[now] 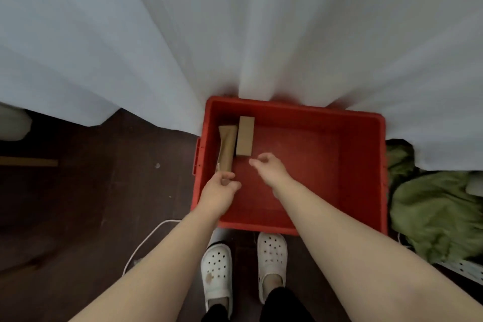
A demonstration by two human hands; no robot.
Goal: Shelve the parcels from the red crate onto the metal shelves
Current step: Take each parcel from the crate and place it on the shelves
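crate [360,165]: red
parcels: flat box [245,135] light brown, long packet [226,148] darker brown
curtain [235,29]: white
clogs [217,272]: white, with holes
cloth [433,212]: olive green
floor [86,191]: dark brown

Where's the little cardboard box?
In the head view, the cardboard box lies in the far left corner of the red crate. It sits right beside the brown packet, just past the fingertips of the right hand.

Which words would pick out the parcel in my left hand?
In the red crate on the floor, two brown parcels lie in the far left corner. It is the long parcel by the left wall, gripped by the left hand. Unlike the paler boxy parcel beside it, it is darker, narrow and creased.
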